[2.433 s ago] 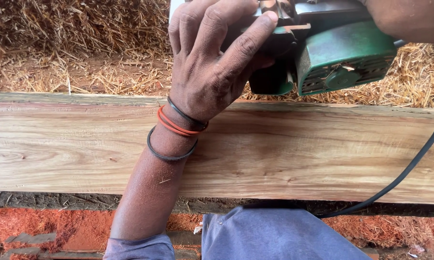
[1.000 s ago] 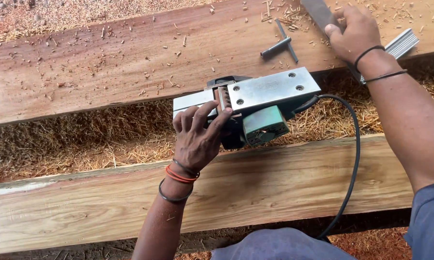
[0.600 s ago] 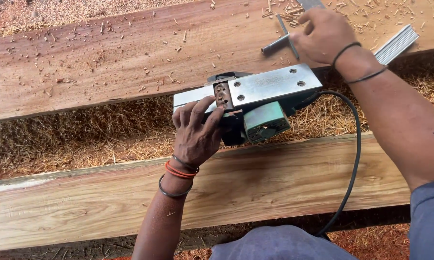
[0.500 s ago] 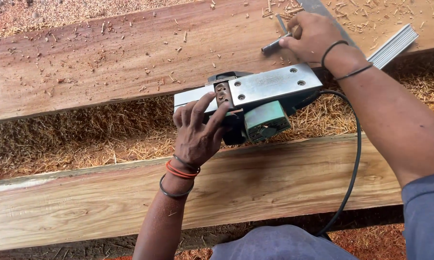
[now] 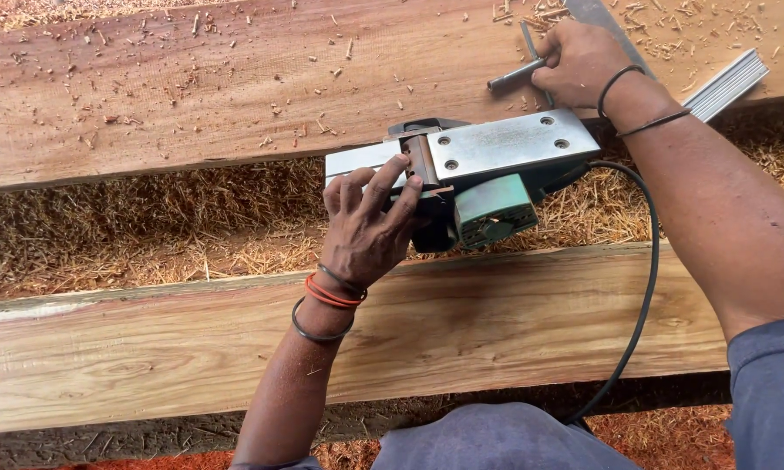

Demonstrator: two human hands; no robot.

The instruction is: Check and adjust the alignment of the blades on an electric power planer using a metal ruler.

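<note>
Where pale shavings (image 5: 148, 226) fill the gap between two planks, lies upside down with bright metal sole up: planer (image 5: 505, 144), green body underneath, black cord (image 5: 640, 287) looping off its right end, across the near plank (image 5: 496, 331) and down toward the lap. Runs with long axis left to right, raised slightly at the right, nearly parallel to both planks and close against the edge of the far plank (image 5: 191, 87). Left hand (image 5: 366, 235) on the planer's left half: grip half closed, fingers curled over the near side, fingertips (image 5: 400, 165) pressing at the slot where the two sole plates meet, thumb hidden below. Right hand (image 5: 579, 65) beyond the planer's right end, over the far plank: grip closed round a wrench (image 5: 514, 74), a steel rod with a crossbar, shaft poking out leftward from the fist. Points down and left, roughly along the planer's length, free end just behind the slot, near but not touching the sole. Puts the slot down and to the left of the wrench tip, right under the left fingertips; left hand clearly nearer and touching, right hand a little behind and to the right. Ribbed metal bar (image 5: 727, 83) just right of the right wrist, resting on the far plank among scattered chips. Black bands on both wrists, orange ones too on the left.
</note>
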